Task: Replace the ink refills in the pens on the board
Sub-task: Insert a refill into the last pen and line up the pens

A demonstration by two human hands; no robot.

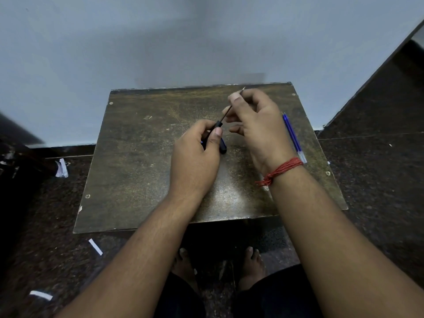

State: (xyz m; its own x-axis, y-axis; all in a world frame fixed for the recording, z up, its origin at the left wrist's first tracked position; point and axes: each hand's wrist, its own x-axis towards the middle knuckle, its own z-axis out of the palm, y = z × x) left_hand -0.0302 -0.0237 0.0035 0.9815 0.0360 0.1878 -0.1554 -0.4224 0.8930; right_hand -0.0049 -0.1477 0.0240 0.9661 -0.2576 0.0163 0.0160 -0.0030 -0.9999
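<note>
— Pinching what, exactly, with the right hand (pixel 253 120)?

— A thin dark refill (pixel 227 112). The thumb and first finger are closed on it near its upper end, and its metal tip (pixel 243 88) pokes out past them toward the far edge of the board (pixel 137 161). The other fingers of that hand hang loosely curled below.

— And the lower end of the refill?

— It runs down into the mouth of a black pen barrel (pixel 218 125). The left hand (pixel 195 157) is wrapped round that barrel, thumb laid along it, fingers curled underneath. Both hands are raised just over the middle of the board, close together but not touching.

— Anything under them?

— A dark blue and black pen piece (pixel 223 146) lies on the board just beside the left thumb. I cannot tell whether it is a cap or another pen; most of it is hidden by the hand.

— Further out?

— Two blue refills (pixel 294 137) lie side by side near the right edge of the board, pointing away from the person, their clear ends by the right wrist. A red thread (pixel 281 171) is tied round that wrist.

— And beyond the board?

— It is a worn brown board set against a pale wall (pixel 160 42). Bits of white paper (pixel 95 246) lie on the dark speckled floor (pixel 378 180) to the left. Bare feet (pixel 252 260) show below the near edge.
</note>
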